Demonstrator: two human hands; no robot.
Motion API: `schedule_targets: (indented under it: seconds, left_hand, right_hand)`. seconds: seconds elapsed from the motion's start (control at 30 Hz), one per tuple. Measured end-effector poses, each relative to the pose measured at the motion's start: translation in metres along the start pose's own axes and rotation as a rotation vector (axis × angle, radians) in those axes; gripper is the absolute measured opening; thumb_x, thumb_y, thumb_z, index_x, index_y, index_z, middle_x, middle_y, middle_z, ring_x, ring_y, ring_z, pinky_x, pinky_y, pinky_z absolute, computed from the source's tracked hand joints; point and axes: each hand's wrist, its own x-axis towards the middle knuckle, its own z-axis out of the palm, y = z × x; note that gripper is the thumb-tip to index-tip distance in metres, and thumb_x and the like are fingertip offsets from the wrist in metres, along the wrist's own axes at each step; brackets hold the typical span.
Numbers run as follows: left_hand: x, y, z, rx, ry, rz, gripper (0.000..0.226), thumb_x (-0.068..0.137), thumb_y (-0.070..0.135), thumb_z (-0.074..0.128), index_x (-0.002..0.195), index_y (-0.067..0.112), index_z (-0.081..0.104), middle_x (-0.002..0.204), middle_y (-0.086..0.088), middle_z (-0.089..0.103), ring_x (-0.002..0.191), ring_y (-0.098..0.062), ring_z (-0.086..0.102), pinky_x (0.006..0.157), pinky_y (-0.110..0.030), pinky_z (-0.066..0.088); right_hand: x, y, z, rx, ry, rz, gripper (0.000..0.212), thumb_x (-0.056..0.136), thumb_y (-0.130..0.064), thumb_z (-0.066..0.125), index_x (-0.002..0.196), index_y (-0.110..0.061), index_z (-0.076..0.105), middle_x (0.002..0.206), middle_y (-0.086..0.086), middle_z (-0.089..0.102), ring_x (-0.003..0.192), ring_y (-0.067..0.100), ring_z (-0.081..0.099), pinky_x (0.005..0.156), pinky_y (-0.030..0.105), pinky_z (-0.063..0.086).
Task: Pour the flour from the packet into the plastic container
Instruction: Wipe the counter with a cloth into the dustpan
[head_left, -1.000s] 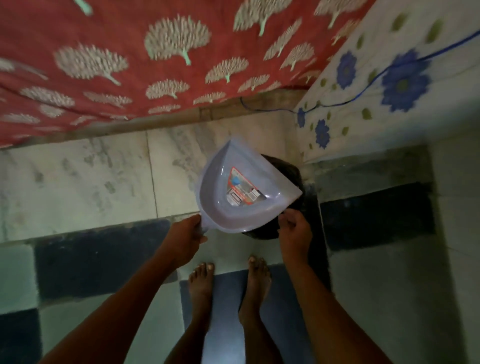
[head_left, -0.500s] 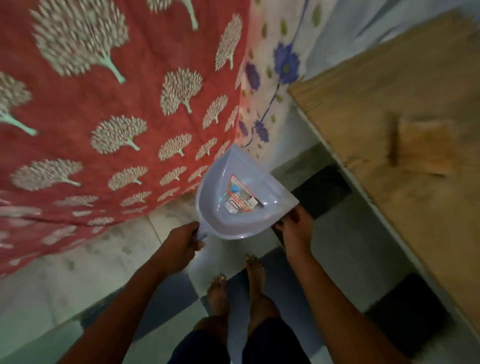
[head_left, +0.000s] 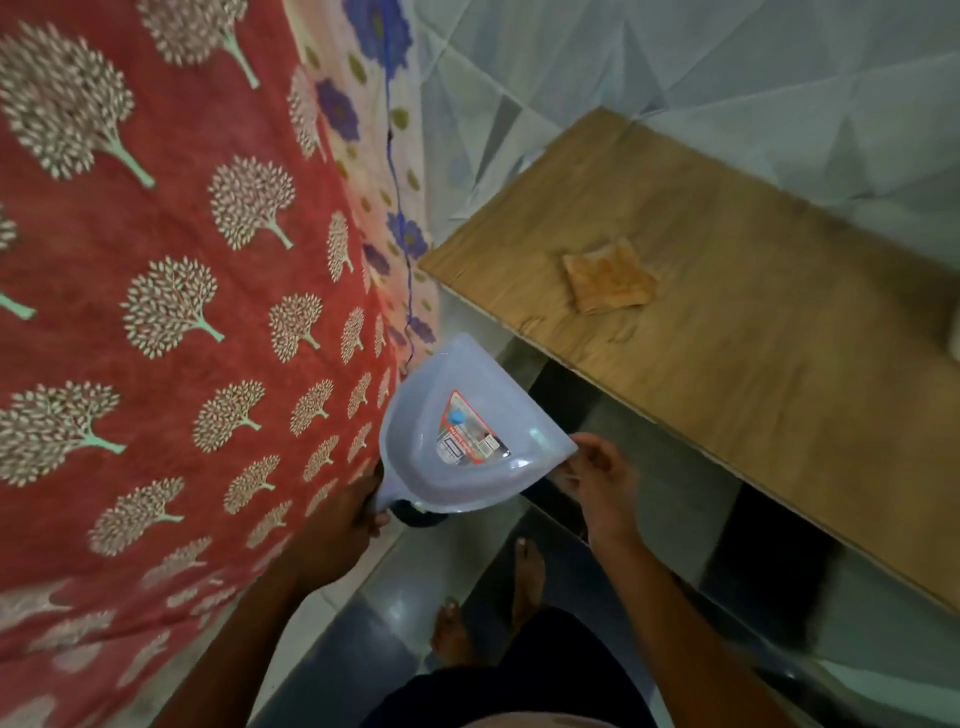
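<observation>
Head view: pale plastic container (head_left: 457, 441) is held in the air between both hands, over the tiled floor (head_left: 670, 499), just beside the red patterned cloth (head_left: 171, 291).

Left hand (head_left: 345, 512) is closed around the narrow handle end at lower left. Right hand (head_left: 602, 480) pinches the wide rim corner at right, fingers (head_left: 582, 447) only lightly curled.

Long axis runs from the handle at lower left up to the rounded tip, pointing away from the person toward the cloth edge. Open side faces up at the camera, label (head_left: 467, 431) visible inside.

The wooden table (head_left: 753, 338) lies to the right, nearer the right hand; a folded orange cloth (head_left: 608, 283) sits on it.

No flour packet is in view, so pouring isn't started. My guess: the container goes rightward onto the table.

A dark object under the container is partly hidden; can't identify it.
</observation>
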Motion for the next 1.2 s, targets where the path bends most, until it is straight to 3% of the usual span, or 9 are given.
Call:
schedule_targets:
  seconds: [0.1,0.23,0.37,0.5,0.63,0.73,0.9,1.07,1.2]
  left_hand:
    - [0.006,0.013,-0.004,0.099,0.003,0.103,0.024,0.087,0.015,0.054,0.109,0.018,0.062,0.092,0.014,0.061,0.087,-0.001,0.056,0.091,-0.013,0.046]
    - [0.032,0.030,-0.002,0.028,0.021,0.096,0.047,0.088,0.041,0.052,0.134,0.034,0.057,0.133,0.015,0.061,0.131,-0.008,0.052,0.116,-0.044,0.037]
    - [0.059,0.053,0.000,0.025,0.071,0.128,0.038,0.096,0.057,0.052,0.132,0.048,0.053,0.133,0.030,0.057,0.131,0.002,0.049,0.114,-0.035,0.035]
    - [0.089,0.069,0.001,-0.001,0.115,0.070,0.038,0.094,0.057,0.056,0.125,0.035,0.061,0.121,0.022,0.067,0.120,-0.002,0.060,0.106,-0.042,0.045]
    - [0.108,0.099,0.007,-0.025,0.201,-0.004,0.036,0.087,0.062,0.060,0.092,0.028,0.068,0.080,0.015,0.072,0.078,-0.001,0.066,0.073,-0.032,0.051]
    - [0.116,0.110,0.008,-0.027,0.233,-0.058,0.052,0.080,0.070,0.051,0.088,0.022,0.069,0.077,0.010,0.074,0.074,-0.001,0.068,0.068,-0.033,0.055]
    - [0.131,0.124,0.021,-0.046,0.258,-0.089,0.013,0.092,0.030,0.070,0.080,0.028,0.067,0.074,0.020,0.072,0.072,0.013,0.063,0.063,-0.009,0.045]
    - [0.137,0.110,0.024,-0.018,0.211,-0.181,0.010,0.096,0.021,0.067,0.089,0.015,0.070,0.081,-0.011,0.071,0.073,-0.008,0.067,0.063,-0.017,0.048]
    - [0.132,0.103,0.030,0.021,0.190,-0.253,0.019,0.097,0.033,0.065,0.092,0.016,0.071,0.085,-0.003,0.075,0.078,-0.013,0.071,0.069,-0.036,0.057]
  right_hand:
    - [-0.003,-0.013,-0.017,0.033,0.043,-0.007,0.013,0.090,-0.009,0.071,0.093,-0.022,0.072,0.091,0.004,0.076,0.088,0.025,0.074,0.077,0.044,0.061]
    - [0.009,-0.028,-0.036,0.068,0.083,-0.015,0.014,0.093,-0.003,0.065,0.098,-0.013,0.071,0.084,0.003,0.076,0.075,0.016,0.071,0.065,0.027,0.055]
    - [0.042,-0.038,-0.054,0.103,0.110,-0.020,0.012,0.092,-0.001,0.065,0.102,-0.006,0.070,0.082,0.007,0.076,0.070,0.015,0.070,0.061,0.025,0.052]
    - [0.086,-0.052,-0.067,0.055,0.107,-0.043,0.011,0.092,-0.001,0.066,0.099,-0.008,0.070,0.076,-0.001,0.075,0.069,0.011,0.070,0.063,0.026,0.053]
    - [0.140,-0.067,-0.076,-0.075,0.048,-0.220,0.021,0.088,0.005,0.066,0.089,-0.016,0.071,0.081,0.005,0.072,0.075,0.022,0.068,0.070,0.033,0.054]
    - [0.181,-0.076,-0.074,-0.195,-0.022,-0.293,0.020,0.087,0.004,0.066,0.089,-0.016,0.070,0.082,0.000,0.071,0.078,0.014,0.067,0.075,0.031,0.055]
    - [0.247,-0.086,-0.058,-0.562,-0.138,-0.549,0.025,0.087,-0.001,0.061,0.110,-0.011,0.067,0.106,0.003,0.063,0.096,0.015,0.061,0.081,0.040,0.057]
    - [0.311,-0.079,-0.042,-1.163,-0.432,-0.644,0.069,0.081,-0.048,0.068,0.144,-0.037,0.041,0.154,0.015,0.032,0.143,0.041,0.028,0.110,0.069,0.029]
    - [0.322,-0.078,-0.032,-1.341,-0.397,-0.757,0.070,0.081,-0.066,0.055,0.144,-0.039,0.042,0.152,0.020,0.035,0.139,0.047,0.032,0.104,0.068,0.031]
